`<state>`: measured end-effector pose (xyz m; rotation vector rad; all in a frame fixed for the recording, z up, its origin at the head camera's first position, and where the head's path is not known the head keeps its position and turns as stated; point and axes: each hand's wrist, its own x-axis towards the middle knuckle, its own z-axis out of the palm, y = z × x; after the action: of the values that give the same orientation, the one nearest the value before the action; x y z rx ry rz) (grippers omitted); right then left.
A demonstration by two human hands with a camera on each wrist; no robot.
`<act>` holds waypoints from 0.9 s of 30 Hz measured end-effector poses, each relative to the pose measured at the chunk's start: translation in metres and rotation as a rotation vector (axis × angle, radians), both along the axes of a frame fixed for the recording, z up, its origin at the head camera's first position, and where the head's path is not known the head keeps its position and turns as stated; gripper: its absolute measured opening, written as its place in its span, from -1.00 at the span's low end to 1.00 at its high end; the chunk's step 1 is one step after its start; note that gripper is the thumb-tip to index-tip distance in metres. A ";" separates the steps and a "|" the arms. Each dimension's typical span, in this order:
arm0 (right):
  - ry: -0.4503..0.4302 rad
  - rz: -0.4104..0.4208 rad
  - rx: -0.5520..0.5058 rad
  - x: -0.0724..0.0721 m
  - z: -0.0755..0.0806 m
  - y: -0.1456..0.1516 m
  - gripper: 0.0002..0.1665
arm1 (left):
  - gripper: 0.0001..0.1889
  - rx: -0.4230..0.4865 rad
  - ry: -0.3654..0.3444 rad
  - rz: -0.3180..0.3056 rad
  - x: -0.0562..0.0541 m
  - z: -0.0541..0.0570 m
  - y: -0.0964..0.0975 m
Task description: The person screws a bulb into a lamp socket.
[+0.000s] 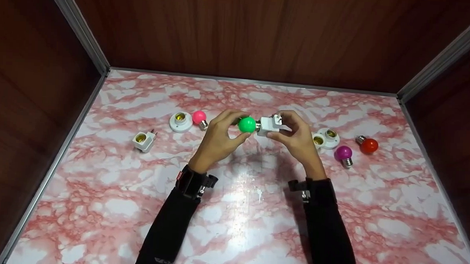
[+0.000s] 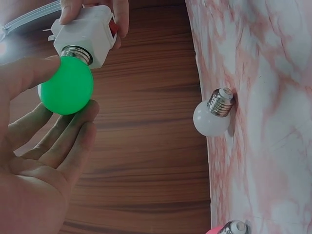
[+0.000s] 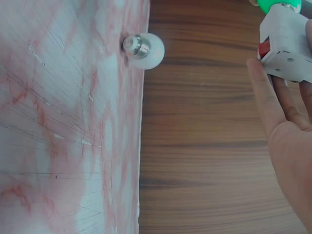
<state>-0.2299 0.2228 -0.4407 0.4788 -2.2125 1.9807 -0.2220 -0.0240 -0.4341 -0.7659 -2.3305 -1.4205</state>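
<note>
My left hand holds a green light bulb by its round globe, between thumb and fingers. Across from it, my right hand grips a white plug-in lamp socket whose metal pins point away from the bulb. The bulb's screw base sits at the socket's mouth, with some of its threads showing. On the socket's side is a red switch. Both things are held up off the table. A white bulb lies on the table beyond the hands; the head view does not show it.
To the left lie another plug-in socket, a round lamp holder and a pink bulb. Rightward are a double lamp holder, partly behind my right hand, a purple bulb and a red bulb. Wooden panels border the marbled table.
</note>
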 end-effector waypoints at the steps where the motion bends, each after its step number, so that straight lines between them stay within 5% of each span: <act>1: 0.000 0.001 -0.002 0.000 0.000 0.000 -0.37 | -0.53 0.001 0.000 0.000 0.000 0.000 0.000; 18: -0.042 0.027 -0.029 0.000 -0.002 0.002 -0.27 | -0.55 -0.014 -0.002 0.009 -0.001 0.001 -0.003; 27: 0.023 0.035 -0.022 0.001 -0.002 0.003 -0.26 | -0.58 0.096 -0.097 -0.048 0.000 0.003 -0.005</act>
<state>-0.2294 0.2254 -0.4424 0.5392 -2.1807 2.0041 -0.2215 -0.0289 -0.4315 -0.7466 -2.3090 -1.6112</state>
